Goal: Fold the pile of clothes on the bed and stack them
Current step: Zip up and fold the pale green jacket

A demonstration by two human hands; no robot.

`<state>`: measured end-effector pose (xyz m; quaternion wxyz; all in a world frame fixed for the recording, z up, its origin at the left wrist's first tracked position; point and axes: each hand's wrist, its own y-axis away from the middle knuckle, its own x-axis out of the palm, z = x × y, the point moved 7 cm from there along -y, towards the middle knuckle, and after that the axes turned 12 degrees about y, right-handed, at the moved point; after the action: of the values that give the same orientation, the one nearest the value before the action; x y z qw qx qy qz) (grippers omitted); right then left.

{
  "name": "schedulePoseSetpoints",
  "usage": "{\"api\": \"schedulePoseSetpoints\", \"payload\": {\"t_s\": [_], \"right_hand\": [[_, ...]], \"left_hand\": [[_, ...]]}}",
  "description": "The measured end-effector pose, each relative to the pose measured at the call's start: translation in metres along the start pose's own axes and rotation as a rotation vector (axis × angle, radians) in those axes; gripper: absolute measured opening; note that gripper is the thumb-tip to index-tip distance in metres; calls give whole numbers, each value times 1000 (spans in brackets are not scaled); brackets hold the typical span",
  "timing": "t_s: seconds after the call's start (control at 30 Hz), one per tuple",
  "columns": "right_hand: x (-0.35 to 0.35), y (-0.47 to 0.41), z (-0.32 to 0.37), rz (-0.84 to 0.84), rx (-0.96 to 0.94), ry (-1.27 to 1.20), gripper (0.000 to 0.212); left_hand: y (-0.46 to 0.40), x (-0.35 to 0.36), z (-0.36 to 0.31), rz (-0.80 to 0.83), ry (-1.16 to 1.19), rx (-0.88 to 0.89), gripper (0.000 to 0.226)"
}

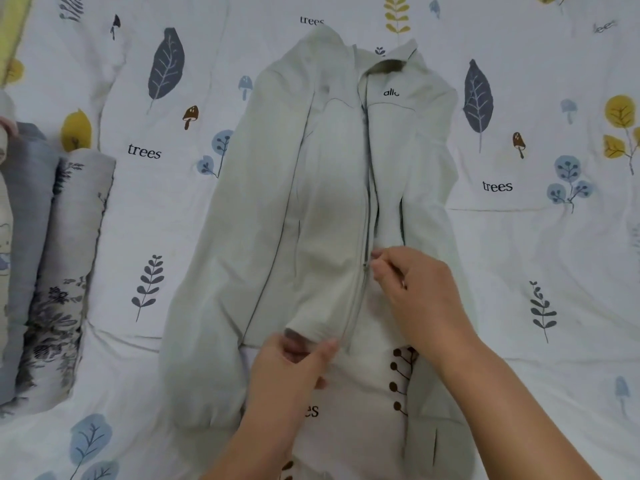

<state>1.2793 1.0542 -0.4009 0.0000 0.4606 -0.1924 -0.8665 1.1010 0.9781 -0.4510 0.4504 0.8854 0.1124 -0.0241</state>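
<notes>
Here the bed [145, 209] fills the whole view, its white sheet printed with grey leaves, yellow trees, small brown mushrooms and the word "trees". A pale green jacket [332, 188] lies front up in the middle of it, collar away from the person, sleeves spread down both sides. The left hand [294, 368] grips the jacket's bottom hem beside the zip, thumb and fingers curled round the cloth. The right hand [415, 292] pinches the zip [366, 202] about halfway up. At the left edge lie folded clothes [52, 271], grey and flower-printed, side by side.
</notes>
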Motion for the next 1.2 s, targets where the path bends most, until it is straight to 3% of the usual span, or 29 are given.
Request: {"api": "schedulePoseSetpoints", "payload": {"t_s": [0.1, 0.17, 0.23, 0.37, 0.57, 0.7, 0.77, 0.93, 1.07, 1.2], "right_hand": [[6, 7, 1, 26, -31, -66, 26], [7, 8, 3, 45, -38, -93, 28], [7, 7, 7, 63, -39, -137, 29], [3, 1, 12, 56, -74, -152, 28], [-12, -57, 9, -44, -101, -44, 47], [-38, -114, 3, -245, -33, -56, 45], [-43, -130, 1, -260, -11, -77, 43], [-37, -131, 10, -241, -100, -50, 47], [-31, -127, 13, -211, -128, -39, 49], [-32, -129, 14, -184, -151, -95, 48]], "left_hand": [[1, -16, -30, -247, -263, 291, 49], [8, 2, -57, -165, -358, 572, 44], [9, 29, -70, 4, -454, 693, 36], [-9, 55, -77, 138, -435, 629, 9], [-20, 51, -68, 276, -425, 519, 18], [-29, 45, -63, 371, -445, 427, 20], [-34, 44, -65, 397, -452, 407, 20], [-48, 54, -88, 340, -422, 480, 20], [-67, 85, -130, 247, -344, 585, 34], [-81, 114, -167, 228, -402, 693, 13]]}}
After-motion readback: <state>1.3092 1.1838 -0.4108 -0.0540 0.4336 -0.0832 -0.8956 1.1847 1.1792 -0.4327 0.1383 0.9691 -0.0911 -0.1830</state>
